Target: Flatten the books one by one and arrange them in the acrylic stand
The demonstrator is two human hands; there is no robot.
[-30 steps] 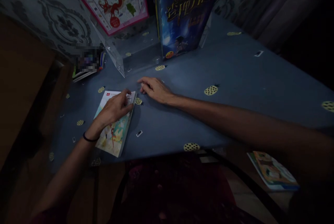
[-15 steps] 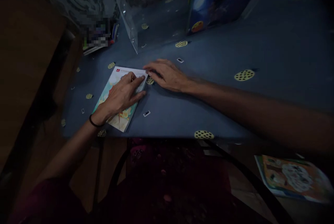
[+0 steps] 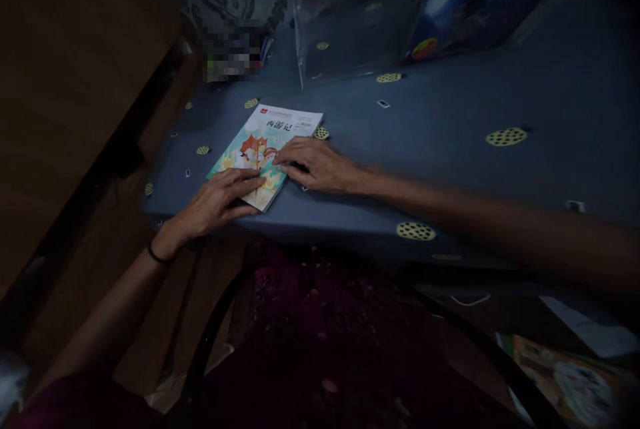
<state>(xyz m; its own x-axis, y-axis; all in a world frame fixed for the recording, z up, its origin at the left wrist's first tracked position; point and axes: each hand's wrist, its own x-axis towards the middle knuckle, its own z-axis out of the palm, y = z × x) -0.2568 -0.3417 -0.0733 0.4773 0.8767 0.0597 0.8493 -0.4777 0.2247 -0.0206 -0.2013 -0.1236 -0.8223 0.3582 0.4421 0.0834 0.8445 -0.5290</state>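
A thin paperback book (image 3: 254,123) with Chinese title characters and a colourful cartoon cover lies closed near the table's front edge. My left hand (image 3: 215,199) rests over its lower left part, fingers stretched across the cover and thumb apart along the near edge. From the right, my right hand (image 3: 320,165) reaches the book's right edge. Its bent fingertips touch the cover while the thumb sits close by the edge, so the hand is closed on that side of the book. A dark band circles my left wrist.
A clear plastic holder (image 3: 345,35) stands behind, with a blue glossy book or folder (image 3: 465,2) at its right. Several items, partly pixelated, are stacked at the back left (image 3: 233,59). Below the table at the right lies an orange-green booklet (image 3: 565,375). The tablecloth (image 3: 440,115) is blue with yellow patterns.
My left hand has slid down from the book's upper cover to its lower edge. My right hand has moved from the top right corner down the right side. The camera view has shifted.
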